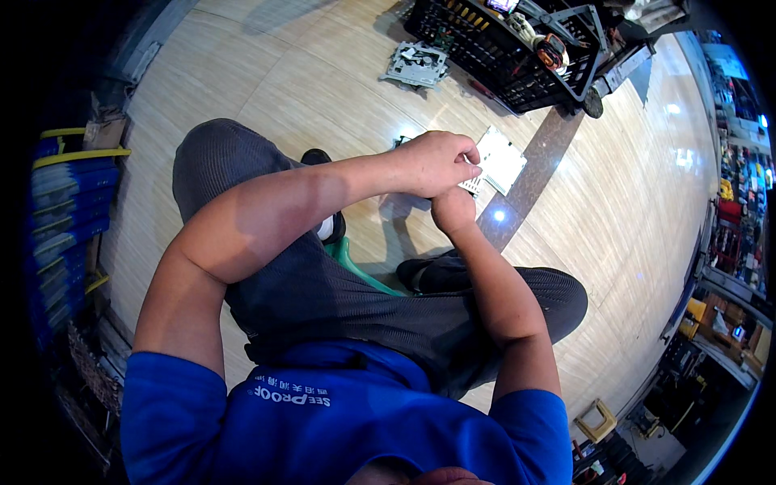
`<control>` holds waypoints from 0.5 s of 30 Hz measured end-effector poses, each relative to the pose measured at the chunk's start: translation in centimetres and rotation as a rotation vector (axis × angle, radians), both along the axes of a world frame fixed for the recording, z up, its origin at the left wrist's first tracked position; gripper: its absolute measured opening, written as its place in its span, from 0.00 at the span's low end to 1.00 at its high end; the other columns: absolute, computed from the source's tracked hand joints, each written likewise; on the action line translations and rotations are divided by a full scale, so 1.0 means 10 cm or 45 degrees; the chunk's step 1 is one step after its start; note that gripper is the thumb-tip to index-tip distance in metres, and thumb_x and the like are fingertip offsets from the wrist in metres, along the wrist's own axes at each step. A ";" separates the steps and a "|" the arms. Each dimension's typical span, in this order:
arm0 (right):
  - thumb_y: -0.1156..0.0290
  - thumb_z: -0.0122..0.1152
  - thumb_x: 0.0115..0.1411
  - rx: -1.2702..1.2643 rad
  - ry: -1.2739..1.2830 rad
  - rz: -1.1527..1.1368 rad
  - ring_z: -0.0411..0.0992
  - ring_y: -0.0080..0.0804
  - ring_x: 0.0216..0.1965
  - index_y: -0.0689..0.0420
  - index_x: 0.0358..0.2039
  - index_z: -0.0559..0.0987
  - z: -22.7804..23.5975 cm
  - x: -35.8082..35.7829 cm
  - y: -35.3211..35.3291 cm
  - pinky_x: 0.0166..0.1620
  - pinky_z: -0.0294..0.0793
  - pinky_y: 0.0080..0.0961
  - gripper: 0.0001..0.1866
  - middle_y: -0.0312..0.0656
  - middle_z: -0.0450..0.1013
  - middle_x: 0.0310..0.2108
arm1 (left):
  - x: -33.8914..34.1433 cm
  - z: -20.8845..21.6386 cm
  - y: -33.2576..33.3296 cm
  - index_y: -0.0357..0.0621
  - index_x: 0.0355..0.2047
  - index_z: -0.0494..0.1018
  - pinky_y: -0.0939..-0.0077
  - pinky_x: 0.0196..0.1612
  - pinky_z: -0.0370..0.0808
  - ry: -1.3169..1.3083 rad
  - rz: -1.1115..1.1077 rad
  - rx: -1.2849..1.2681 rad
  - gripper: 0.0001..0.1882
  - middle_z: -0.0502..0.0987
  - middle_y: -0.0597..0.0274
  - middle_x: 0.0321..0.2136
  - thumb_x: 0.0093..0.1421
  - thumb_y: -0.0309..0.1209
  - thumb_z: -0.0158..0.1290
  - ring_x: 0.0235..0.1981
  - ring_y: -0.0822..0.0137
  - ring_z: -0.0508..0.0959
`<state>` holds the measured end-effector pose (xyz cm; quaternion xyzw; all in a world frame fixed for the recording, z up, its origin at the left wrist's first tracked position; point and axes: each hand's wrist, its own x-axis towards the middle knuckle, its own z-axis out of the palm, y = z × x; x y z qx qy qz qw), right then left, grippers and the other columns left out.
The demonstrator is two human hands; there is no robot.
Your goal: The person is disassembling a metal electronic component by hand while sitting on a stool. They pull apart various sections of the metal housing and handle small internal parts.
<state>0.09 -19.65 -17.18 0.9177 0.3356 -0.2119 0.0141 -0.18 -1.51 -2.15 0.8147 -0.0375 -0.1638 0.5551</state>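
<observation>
Wooden floor (307, 89): fills the view. Black plastic crate (501, 56) at 1 o'clock, holding parts. Grey metal chassis (416, 65) at 12 o'clock on the floor. Pale circuit board (503, 158) just right of centre. Left hand (432, 162): fingers curled, thumb and fingertips pinching the board's edge. Right hand (453, 210): directly beneath, fist-like; grip cannot be told.

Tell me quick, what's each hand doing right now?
Left hand: closed, fingers pinching the edge of a small white circuit board.
Right hand: closed under the left, gripping the same board from below; its fingers are hidden.
</observation>
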 end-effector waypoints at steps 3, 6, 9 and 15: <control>0.71 0.47 0.63 0.001 0.014 -0.047 0.81 0.46 0.32 0.62 0.38 0.80 0.00 0.00 -0.01 0.32 0.81 0.40 0.13 0.56 0.77 0.39 | 0.00 0.00 -0.01 0.36 0.45 0.77 0.66 0.45 0.77 -0.005 -0.001 0.003 0.16 0.82 0.48 0.36 0.62 0.36 0.56 0.39 0.58 0.82; 0.71 0.47 0.62 0.072 0.013 -0.073 0.81 0.47 0.32 0.63 0.38 0.80 -0.03 0.01 -0.04 0.32 0.81 0.41 0.13 0.56 0.77 0.39 | 0.00 0.02 -0.02 0.36 0.45 0.77 0.66 0.45 0.77 -0.009 -0.002 0.013 0.16 0.82 0.48 0.36 0.62 0.36 0.56 0.39 0.58 0.82; 0.72 0.48 0.62 0.034 0.000 -0.026 0.81 0.47 0.31 0.63 0.39 0.79 0.01 0.00 -0.02 0.32 0.81 0.41 0.13 0.57 0.77 0.39 | 0.00 0.02 0.00 0.36 0.44 0.77 0.66 0.45 0.77 -0.015 -0.002 0.030 0.16 0.82 0.48 0.36 0.62 0.36 0.56 0.39 0.58 0.82; 0.73 0.49 0.61 0.073 0.027 -0.011 0.80 0.48 0.30 0.63 0.42 0.77 0.07 -0.01 -0.01 0.30 0.80 0.42 0.13 0.57 0.77 0.39 | 0.00 -0.01 -0.01 0.37 0.44 0.77 0.66 0.45 0.77 -0.028 -0.009 0.028 0.17 0.82 0.48 0.35 0.62 0.37 0.56 0.39 0.58 0.82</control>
